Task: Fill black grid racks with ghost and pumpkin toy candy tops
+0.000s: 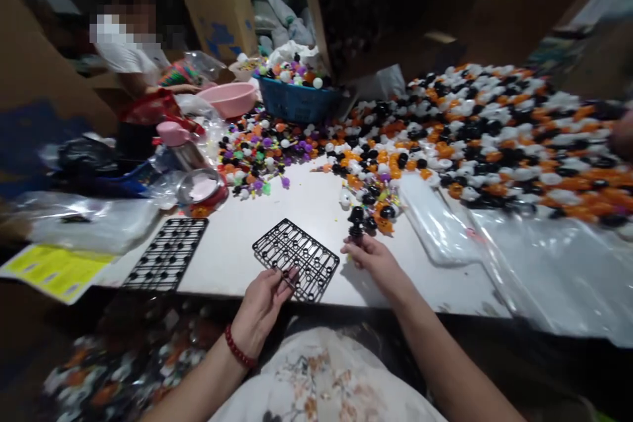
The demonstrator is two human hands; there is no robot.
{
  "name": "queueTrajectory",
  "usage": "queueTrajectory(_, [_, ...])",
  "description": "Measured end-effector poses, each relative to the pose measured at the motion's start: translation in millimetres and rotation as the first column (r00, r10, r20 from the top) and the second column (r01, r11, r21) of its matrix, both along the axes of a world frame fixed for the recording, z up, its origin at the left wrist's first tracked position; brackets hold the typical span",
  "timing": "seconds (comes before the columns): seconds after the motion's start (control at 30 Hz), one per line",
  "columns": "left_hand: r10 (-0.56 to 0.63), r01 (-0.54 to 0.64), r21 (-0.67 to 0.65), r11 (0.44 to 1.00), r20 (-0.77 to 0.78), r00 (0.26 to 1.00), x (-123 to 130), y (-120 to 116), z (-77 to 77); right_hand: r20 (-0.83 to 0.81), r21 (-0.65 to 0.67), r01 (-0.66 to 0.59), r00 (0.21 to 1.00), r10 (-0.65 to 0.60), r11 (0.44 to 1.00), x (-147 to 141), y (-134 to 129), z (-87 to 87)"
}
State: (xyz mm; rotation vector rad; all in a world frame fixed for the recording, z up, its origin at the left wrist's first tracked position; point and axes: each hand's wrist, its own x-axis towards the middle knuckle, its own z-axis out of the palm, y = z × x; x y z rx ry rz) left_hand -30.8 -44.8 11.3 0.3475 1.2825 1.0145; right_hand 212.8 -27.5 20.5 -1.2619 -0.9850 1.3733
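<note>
Farthest out to the left of the left hand's grip, a yellow sheet [64, 275] lies partly under clear plastic bags [93, 223]. Closer to that grip, but apart from it, a second black grid [165, 254] lies flat near the table's edge, with a pink-lidded flask [186, 153] beyond it. The person's left hand [264, 298] is closed lightly, thumb and fingers pinching the near edge of a black grid frame [295, 260], which extends forward from the grip. Ahead of both hands, between them, spreads a pile of small mixed-colour pieces [267, 153]. The right hand [373, 257] is pinched nearly closed around a small black figure [356, 221], which stands up from the fingertips, just short of more loose pieces. To the right of this grip lies a clear plastic packet [438, 224]; beyond it rises a heap of orange, black and white toys [504, 132].
</note>
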Motion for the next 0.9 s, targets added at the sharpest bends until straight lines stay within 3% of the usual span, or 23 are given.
queueTrajectory(0.07, [-0.137,0.141,-0.043,0.989,0.082,0.987,9,-9,-2.9,-0.061,-0.012,-0.036,0.997,0.035,0.999,1,-2,1.2])
queueTrajectory(0.13, [-0.33,0.331,-0.013,0.943,0.07,0.942,11,-15,-3.1,-0.099,-0.029,-0.06,0.993,0.057,0.998,0,-3,2.2])
queueTrajectory(0.2, [-0.446,0.459,0.076,0.885,-0.143,0.883,8,-16,-4.0,-0.11,-0.046,-0.073,0.992,0.068,0.996,-2,-3,1.6])
queueTrajectory(0.23, [-0.438,0.499,0.141,0.855,-0.317,0.841,6,-15,-5.7,-0.096,-0.048,-0.074,0.993,0.069,0.996,-3,-3,0.3])
queueTrajectory(0.3, [-0.281,0.595,0.298,0.746,-0.67,0.687,2,-10,-11.9,-0.029,-0.024,-0.071,0.997,0.07,0.997,-8,-2,-3.8])
queueTrajectory(0.33, [-0.167,0.664,0.357,0.657,-0.79,0.59,-1,-7,-16.3,0.016,0.002,-0.07,0.997,0.07,0.998,-10,-1,-6.3])
queueTrajectory(0.4, [0.016,0.797,0.38,0.469,-0.906,0.422,-4,-1,-26.7,0.112,0.055,-0.077,0.991,0.07,0.996,-16,0,-11.4])
queueTrajectory(0.47, [0.109,0.866,0.341,0.366,-0.94,0.324,-6,2,-37.0,0.208,0.083,-0.092,0.975,0.073,0.992,-21,1,-15.0])
queueTrajectory(0.63, [0.201,0.895,0.302,0.328,-0.948,0.246,-5,2,-51.8,0.391,0.08,-0.128,0.916,0.087,0.989,-28,3,-15.8])
queueTrajectory(0.9, [0.284,0.895,0.283,0.345,-0.94,0.188,-1,0,-58.8,0.667,0.112,-0.187,0.742,0.066,0.976,-39,7,-17.6])
